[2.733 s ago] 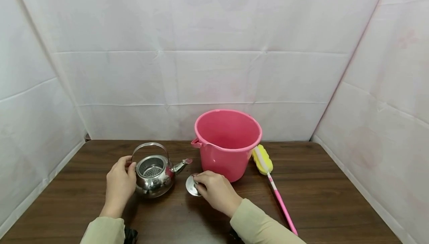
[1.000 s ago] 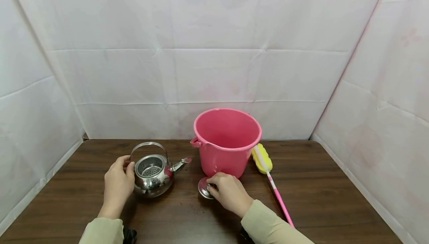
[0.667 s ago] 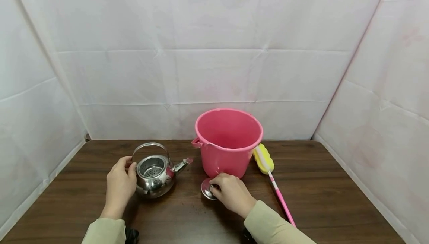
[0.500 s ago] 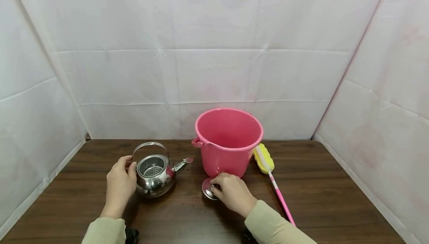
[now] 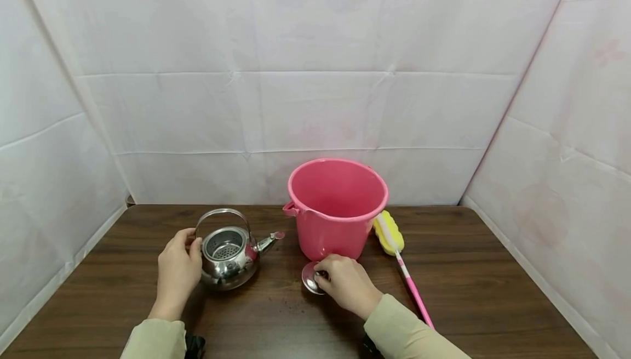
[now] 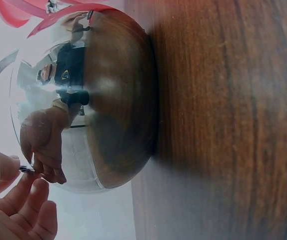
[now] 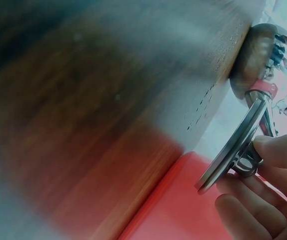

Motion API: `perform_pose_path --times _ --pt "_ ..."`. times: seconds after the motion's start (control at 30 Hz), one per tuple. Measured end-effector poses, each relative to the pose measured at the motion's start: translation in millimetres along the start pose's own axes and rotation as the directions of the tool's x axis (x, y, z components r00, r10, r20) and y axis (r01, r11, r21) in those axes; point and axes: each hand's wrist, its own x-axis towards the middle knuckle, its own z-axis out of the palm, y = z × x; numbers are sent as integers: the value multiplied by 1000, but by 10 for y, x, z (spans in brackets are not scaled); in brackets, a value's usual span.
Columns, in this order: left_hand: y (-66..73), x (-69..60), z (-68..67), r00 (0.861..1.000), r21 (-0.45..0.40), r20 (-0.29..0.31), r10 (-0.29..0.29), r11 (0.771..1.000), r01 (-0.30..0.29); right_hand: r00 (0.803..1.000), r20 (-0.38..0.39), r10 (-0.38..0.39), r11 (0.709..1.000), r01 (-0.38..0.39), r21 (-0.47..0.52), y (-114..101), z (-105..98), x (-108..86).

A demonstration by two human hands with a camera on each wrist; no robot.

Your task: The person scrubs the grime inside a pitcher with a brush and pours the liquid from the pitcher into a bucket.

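On the left half of the wooden tabletop (image 5: pixel 493 282) stood a stainless-steel teapot (image 5: pixel 228 274), upright and lidless, its perforated strainer (image 5: pixel 227 250) seated in the mouth. The left hand (image 5: pixel 178 268) pinched the foot of the arched handle (image 5: pixel 223 212) between thumb and forefinger, the other fingers loosely bent. Right of the spout (image 5: pixel 266 244), the right hand (image 5: pixel 347 285) grasped the steel lid (image 5: pixel 310 280) by its knob (image 7: pixel 247 165), just in front of the pink bucket (image 5: pixel 325 238). Beyond the bucket lay a yellow sponge brush (image 5: pixel 389 234).

The lid looked the likeliest thing to go astray: its smooth little knob could have slipped from the fingertips, or its rim could have knocked the bucket, being so near. The teapot might have tipped or swivelled, since the left hand had it at only one side of the handle. Small dark specks (image 5: pixel 292 305) on the wood, if wet, could have let things slide.

The right hand covered part of the lid and the bucket's base, so whether those two touched could not be told. The lid's height above the wood was uncertain too. The right sleeve (image 5: pixel 404 329) hid the brush's near end, and the strainer's depths were too dim to read.
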Motion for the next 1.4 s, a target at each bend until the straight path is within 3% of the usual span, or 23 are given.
perform_pose_path --times 0.57,0.77,1.4 --pt "18 6 0 999 5 22 -32 999 32 999 -34 -2 1000 1 -24 34 -9 -38" --pt "25 14 -1 1000 -2 21 -19 1000 19 999 -55 -2 999 0 -42 46 -22 -50" --pt "18 6 -14 1000 1 18 -16 1000 16 999 9 33 999 -32 -32 86 -47 -85"
